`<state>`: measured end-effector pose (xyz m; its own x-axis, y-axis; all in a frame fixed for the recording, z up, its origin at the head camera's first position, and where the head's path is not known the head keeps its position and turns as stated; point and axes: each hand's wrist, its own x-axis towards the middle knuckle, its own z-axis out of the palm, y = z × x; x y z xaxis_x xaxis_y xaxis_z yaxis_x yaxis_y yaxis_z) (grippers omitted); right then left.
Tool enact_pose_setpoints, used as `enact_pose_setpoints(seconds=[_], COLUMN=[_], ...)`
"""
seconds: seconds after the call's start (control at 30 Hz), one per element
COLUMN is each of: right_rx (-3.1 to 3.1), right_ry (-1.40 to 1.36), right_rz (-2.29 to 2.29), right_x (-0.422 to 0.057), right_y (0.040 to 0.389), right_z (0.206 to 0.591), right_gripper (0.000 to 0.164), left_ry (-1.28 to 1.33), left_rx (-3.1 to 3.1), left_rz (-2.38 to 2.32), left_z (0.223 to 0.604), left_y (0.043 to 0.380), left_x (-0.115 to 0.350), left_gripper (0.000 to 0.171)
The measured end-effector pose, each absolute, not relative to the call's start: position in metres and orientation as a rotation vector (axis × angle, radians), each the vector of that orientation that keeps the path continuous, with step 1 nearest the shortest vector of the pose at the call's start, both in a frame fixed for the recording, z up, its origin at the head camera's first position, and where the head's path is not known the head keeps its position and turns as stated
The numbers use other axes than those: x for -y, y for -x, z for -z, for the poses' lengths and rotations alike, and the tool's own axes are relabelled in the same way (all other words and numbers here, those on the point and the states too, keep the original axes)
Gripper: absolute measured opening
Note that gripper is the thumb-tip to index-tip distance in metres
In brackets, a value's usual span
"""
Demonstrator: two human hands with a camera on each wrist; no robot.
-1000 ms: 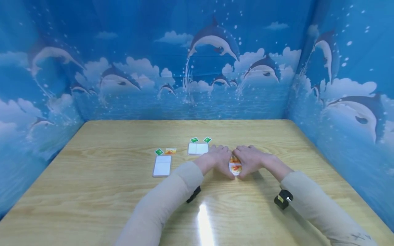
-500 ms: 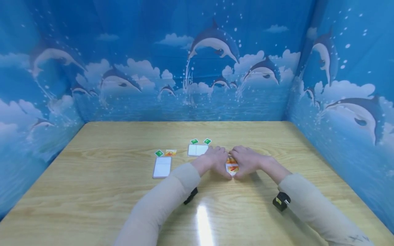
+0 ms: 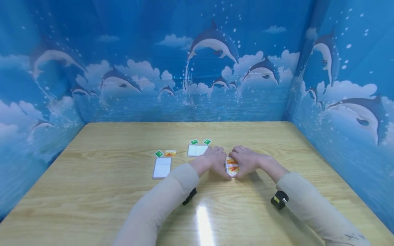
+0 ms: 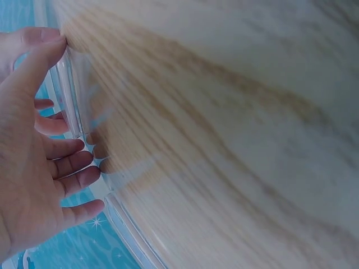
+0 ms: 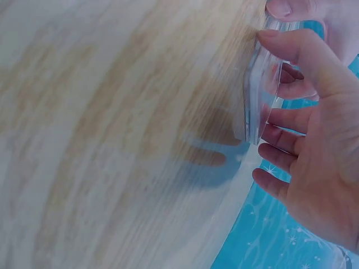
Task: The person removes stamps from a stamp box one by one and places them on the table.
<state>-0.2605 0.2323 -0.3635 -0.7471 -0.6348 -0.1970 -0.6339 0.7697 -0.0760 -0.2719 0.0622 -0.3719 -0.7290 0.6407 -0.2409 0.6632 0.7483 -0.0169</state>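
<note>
Between both hands lies a flat clear case (image 3: 232, 166) with two orange pictures, one above the other, split by a pale band. My left hand (image 3: 214, 160) holds its left side, thumb at the near edge and fingers toward the far end. The right hand (image 3: 248, 160) grips the opposite side in the same way, its thumb close beside the left thumb. In the right wrist view, the case (image 5: 259, 84) shows as a thick transparent slab low over the table, between thumb and fingers. The left wrist view shows the case's edge (image 4: 67, 95) at the left thumb.
A white two-part case (image 3: 197, 150) lies just beyond the left hand, with two small green-gem cards (image 3: 194, 141) behind it. Farther left is another white case (image 3: 161, 167), with a green-gem card (image 3: 159, 153) and an orange card (image 3: 170, 153) behind it. Dolphin-print curtains border the wooden table (image 3: 92, 191).
Both hands and the orange-picture case have shifted slightly left since a second ago, then stay almost still over the last half second. The other cases and cards remain in place.
</note>
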Motion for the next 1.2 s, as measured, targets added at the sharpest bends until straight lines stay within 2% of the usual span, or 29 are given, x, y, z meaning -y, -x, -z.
enact_pose_setpoints(seconds=[0.47, 0.93, 1.2], right_rx=[-2.777, -2.753, -2.761], right_ry=[1.035, 1.032, 1.054], right_rz=[0.022, 0.027, 0.065], right_x=[-0.233, -0.234, -0.233], right_y=[0.260, 0.260, 0.260], right_z=[0.367, 0.367, 0.367], right_gripper=[0.076, 0.075, 0.073], left_ry=[-1.048, -1.206, -1.168], left_rx=[-2.748, -2.816, -2.820], left_rz=[0.257, 0.405, 0.351], left_z=[0.373, 0.382, 0.382], left_y=[0.270, 0.268, 0.267], left_x=[-0.062, -0.058, -0.057], left_gripper=[0.092, 0.095, 0.096])
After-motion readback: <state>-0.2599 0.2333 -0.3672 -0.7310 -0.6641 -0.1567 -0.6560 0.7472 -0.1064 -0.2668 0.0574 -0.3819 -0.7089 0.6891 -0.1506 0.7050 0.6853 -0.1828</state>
